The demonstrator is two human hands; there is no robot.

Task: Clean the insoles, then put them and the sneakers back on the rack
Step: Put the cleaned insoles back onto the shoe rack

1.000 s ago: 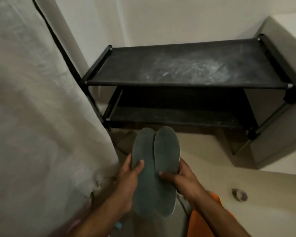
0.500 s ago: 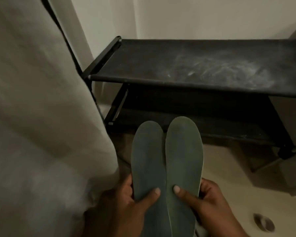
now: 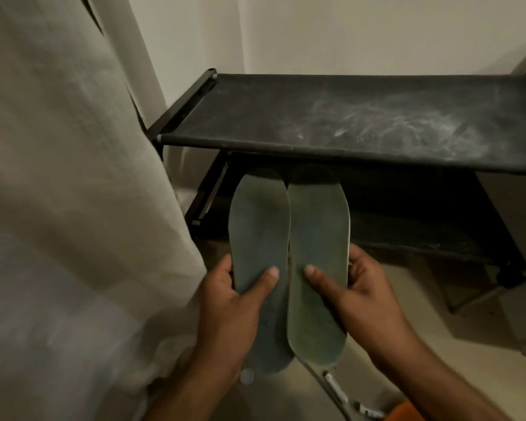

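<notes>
Two flat grey-green foam insoles are held side by side, toes pointing toward a black fabric-shelved shoe rack. The left hand grips the left insole near its middle, thumb pressed on the upper face and fingers curled behind the outer edge. The right hand holds the right insole in the same manner, thumb on top, fingers wrapped behind. Each grip is closed on its own insole; neither hand holds anything else.

Both insoles hang in the air in front of the rack's dark lower shelf, below the front bar of the upper shelf, touching nothing but the hands. Their inner edges meet or nearly meet, the right one slightly overlapping the left toward the heel.

Holding them flat, face up and paired presumably allows both to be set down together. The toes point at the lower tier, though the intended shelf cannot be confirmed.

Pale dusty smears mark the upper shelf surface. A pale beige curtain hangs at the left, close to the left hand. No sneakers are in view.
</notes>
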